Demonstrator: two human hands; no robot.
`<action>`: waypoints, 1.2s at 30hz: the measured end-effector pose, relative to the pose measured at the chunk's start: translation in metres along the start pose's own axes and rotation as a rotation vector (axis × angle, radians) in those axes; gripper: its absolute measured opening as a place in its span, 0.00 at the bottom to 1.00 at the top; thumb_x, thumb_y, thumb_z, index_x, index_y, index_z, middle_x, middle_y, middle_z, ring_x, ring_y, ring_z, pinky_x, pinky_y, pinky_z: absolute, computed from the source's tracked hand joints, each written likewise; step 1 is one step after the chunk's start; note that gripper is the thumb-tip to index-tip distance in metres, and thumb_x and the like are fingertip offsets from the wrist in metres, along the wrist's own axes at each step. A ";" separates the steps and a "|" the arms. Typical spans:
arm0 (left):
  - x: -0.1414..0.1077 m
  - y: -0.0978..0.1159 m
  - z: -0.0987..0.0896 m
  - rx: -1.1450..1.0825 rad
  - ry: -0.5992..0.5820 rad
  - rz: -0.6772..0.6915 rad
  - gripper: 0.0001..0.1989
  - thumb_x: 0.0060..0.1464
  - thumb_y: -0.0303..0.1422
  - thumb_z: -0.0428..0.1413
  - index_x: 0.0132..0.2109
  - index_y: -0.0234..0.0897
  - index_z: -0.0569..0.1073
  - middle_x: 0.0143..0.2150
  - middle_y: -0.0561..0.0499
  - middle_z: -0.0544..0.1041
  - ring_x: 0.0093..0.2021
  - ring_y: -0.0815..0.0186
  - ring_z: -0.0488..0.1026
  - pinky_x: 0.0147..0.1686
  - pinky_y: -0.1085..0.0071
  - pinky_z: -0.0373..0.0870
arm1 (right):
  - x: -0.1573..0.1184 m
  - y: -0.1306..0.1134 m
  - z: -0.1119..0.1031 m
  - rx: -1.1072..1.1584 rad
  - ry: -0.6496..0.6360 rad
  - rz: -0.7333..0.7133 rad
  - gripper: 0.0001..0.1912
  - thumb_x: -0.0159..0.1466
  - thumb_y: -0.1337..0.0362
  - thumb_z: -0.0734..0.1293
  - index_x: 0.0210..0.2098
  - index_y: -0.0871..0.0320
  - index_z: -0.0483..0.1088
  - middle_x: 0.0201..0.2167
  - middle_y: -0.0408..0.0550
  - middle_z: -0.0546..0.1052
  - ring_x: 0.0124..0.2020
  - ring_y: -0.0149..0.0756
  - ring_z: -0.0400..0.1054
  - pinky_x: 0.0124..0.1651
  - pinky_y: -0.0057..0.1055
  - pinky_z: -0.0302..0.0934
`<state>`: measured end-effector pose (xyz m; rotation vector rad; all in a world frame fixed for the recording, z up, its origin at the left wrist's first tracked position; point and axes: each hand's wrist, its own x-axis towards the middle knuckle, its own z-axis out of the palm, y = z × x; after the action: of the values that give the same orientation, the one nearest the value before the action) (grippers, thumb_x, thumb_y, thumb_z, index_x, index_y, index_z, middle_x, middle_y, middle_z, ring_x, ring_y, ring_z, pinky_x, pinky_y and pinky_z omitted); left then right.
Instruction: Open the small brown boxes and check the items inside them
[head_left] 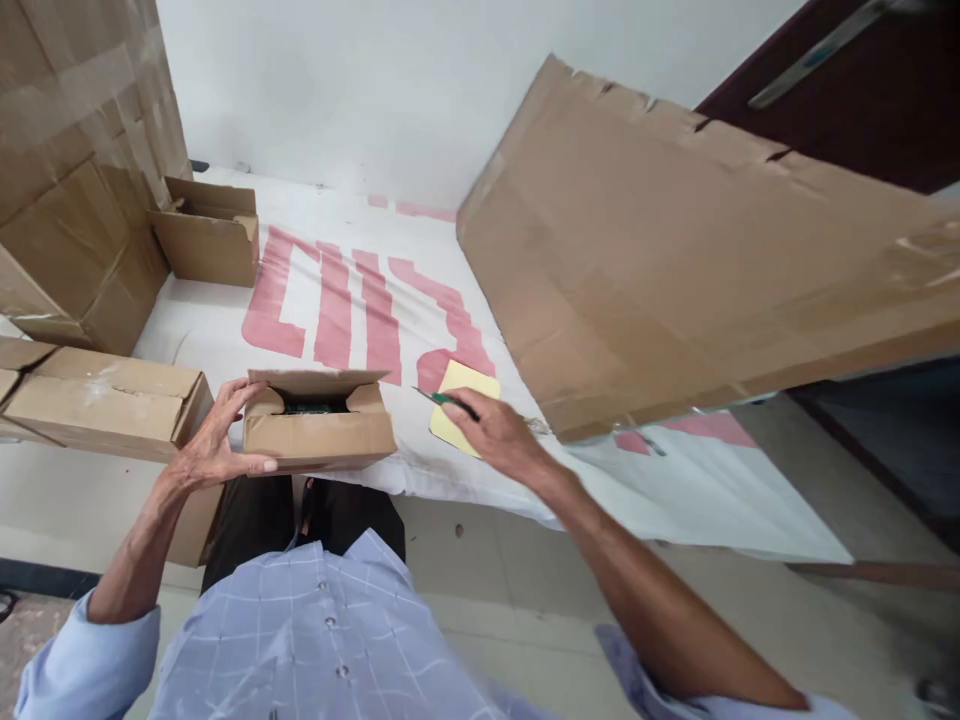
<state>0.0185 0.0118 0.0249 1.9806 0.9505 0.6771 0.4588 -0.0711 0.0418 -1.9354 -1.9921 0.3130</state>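
A small brown cardboard box [321, 440] sits at the table's front edge with its top flap raised and its side flaps partly folded in. Something dark shows inside, too hidden to name. My left hand [217, 440] grips the box's left end, thumb on the front and fingers at the back corner. To the right, my right hand [495, 430] is closed around a slim cutter with a green part [444, 398], its pointed blade toward the box. Under that hand lies a yellow pad [465, 380], partly covered by the fingers.
A large cardboard box [660, 270] fills the right of the table. An open small box [214, 245] stands back left beside stacked large cartons [90, 200]. A closed box [105, 395] lies at left. A white cloth with red markings [330, 300] covers the table.
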 end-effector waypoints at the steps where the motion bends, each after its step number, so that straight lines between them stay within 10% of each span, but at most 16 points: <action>1: 0.002 0.002 -0.003 0.031 -0.030 0.010 0.57 0.47 0.58 0.73 0.77 0.46 0.60 0.76 0.36 0.58 0.76 0.37 0.60 0.71 0.42 0.66 | -0.007 0.009 0.020 0.029 0.005 0.070 0.15 0.74 0.57 0.61 0.51 0.55 0.77 0.47 0.56 0.85 0.45 0.47 0.79 0.45 0.38 0.70; 6: 0.009 0.010 -0.017 0.105 -0.100 -0.017 0.66 0.48 0.63 0.70 0.82 0.47 0.49 0.78 0.35 0.59 0.76 0.34 0.60 0.71 0.36 0.65 | -0.018 0.021 0.090 0.091 0.023 0.152 0.14 0.71 0.59 0.64 0.50 0.57 0.77 0.46 0.59 0.82 0.50 0.52 0.79 0.54 0.46 0.72; 15: 0.008 0.027 -0.013 0.115 -0.013 -0.075 0.48 0.58 0.58 0.65 0.78 0.48 0.60 0.75 0.40 0.65 0.74 0.40 0.65 0.70 0.45 0.69 | 0.027 -0.058 0.039 0.361 0.342 -0.288 0.13 0.75 0.57 0.65 0.54 0.52 0.77 0.54 0.56 0.79 0.57 0.49 0.73 0.63 0.50 0.71; 24: 0.006 0.030 0.009 0.111 0.164 -0.046 0.33 0.58 0.54 0.65 0.64 0.43 0.73 0.68 0.42 0.70 0.69 0.46 0.70 0.72 0.47 0.67 | 0.120 -0.116 0.008 0.266 0.028 -0.389 0.22 0.68 0.58 0.74 0.59 0.59 0.77 0.57 0.58 0.77 0.60 0.50 0.69 0.66 0.47 0.64; 30: 0.006 0.026 0.010 0.108 0.190 -0.017 0.31 0.58 0.53 0.66 0.62 0.42 0.74 0.65 0.42 0.72 0.67 0.46 0.72 0.70 0.47 0.70 | 0.138 -0.142 -0.001 0.442 -0.311 -0.367 0.10 0.67 0.60 0.71 0.38 0.60 0.81 0.35 0.45 0.80 0.36 0.34 0.69 0.41 0.30 0.59; 36: 0.010 0.025 0.007 0.111 0.197 0.004 0.31 0.58 0.54 0.66 0.61 0.41 0.74 0.66 0.41 0.72 0.67 0.47 0.72 0.70 0.48 0.70 | 0.146 -0.141 0.009 0.689 -0.317 -0.412 0.16 0.63 0.54 0.68 0.25 0.59 0.73 0.25 0.41 0.68 0.29 0.31 0.57 0.33 0.31 0.50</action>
<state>0.0388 0.0069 0.0435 2.0403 1.1231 0.8498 0.3242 0.0688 0.1023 -1.0751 -2.0285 1.0760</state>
